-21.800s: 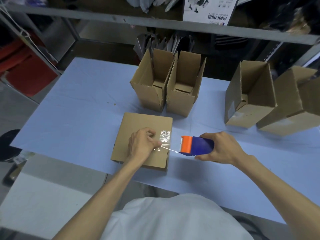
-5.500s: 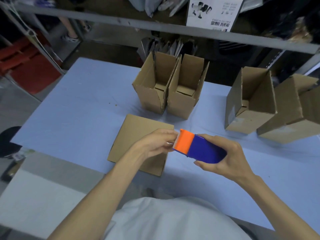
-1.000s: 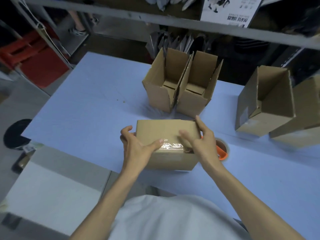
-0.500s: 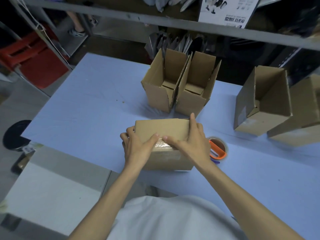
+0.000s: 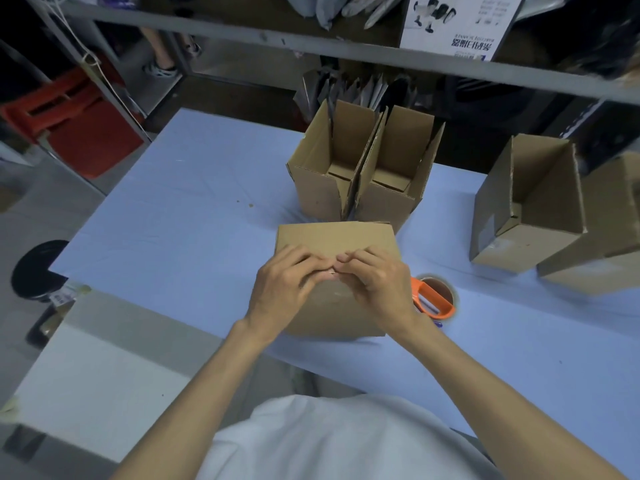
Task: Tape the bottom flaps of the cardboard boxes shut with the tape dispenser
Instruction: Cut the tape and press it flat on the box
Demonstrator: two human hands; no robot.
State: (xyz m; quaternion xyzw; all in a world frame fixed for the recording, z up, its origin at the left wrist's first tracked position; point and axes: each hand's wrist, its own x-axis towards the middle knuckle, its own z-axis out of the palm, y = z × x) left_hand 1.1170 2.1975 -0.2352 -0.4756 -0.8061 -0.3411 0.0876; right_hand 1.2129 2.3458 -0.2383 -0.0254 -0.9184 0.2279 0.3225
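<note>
On the blue counter (image 5: 173, 209), near its front edge, sits the cardboard box (image 5: 334, 239) with both hands pressed on its upper near edge. Left hand (image 5: 282, 289) and right hand (image 5: 377, 285) lie curled, fingertips meeting over the clear tape; neither grip closes around anything. Just right of the box lies the orange tape dispenser (image 5: 433, 299). Behind the box stand two open boxes (image 5: 360, 168).

box (image 5: 332, 240): brown, flaps-side up, table edge | tape dispenser (image 5: 434, 299): orange, lying just right
</note>
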